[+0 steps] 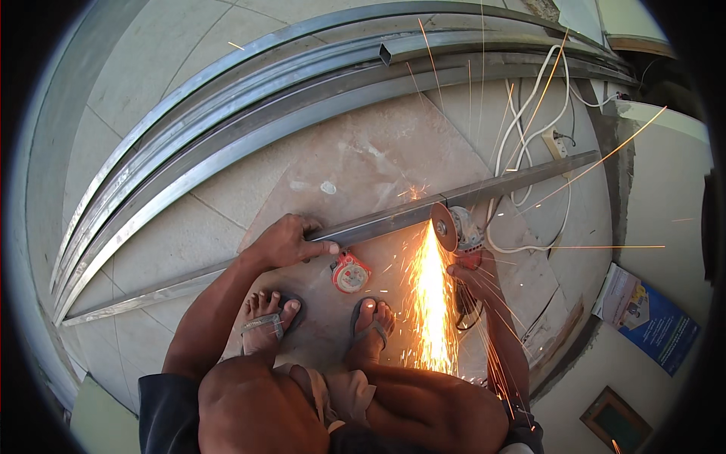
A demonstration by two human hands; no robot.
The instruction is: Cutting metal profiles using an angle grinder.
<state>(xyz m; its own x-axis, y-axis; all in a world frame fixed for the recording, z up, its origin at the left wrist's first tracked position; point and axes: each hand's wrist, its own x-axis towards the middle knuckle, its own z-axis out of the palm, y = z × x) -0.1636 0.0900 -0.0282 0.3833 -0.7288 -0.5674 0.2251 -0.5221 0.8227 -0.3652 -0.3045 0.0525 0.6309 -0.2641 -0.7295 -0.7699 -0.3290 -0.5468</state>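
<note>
A long square metal tube [378, 221] lies slantwise across the floor in front of me. My left hand [290, 244] grips it, the thumb on the near side and the fingers over the far side. My right hand [475, 277] is closed around an angle grinder [467, 229]. Its reddish cutting disc [444, 226] stands at the near edge of the tube, where a dark cut line crosses the metal. A bright stream of sparks [433, 310] pours from the disc toward me, and single sparks fly outward. Below the tube, between my hands, lies a red tape measure [351, 272].
Several long metal tubes [249, 113] lie beyond the workpiece. White cable [522, 121] loops around a socket strip [557, 144] near the tube's right end. A blue printed sheet [650, 321] is at the right. My sandalled feet [370, 324] stand close to the sparks.
</note>
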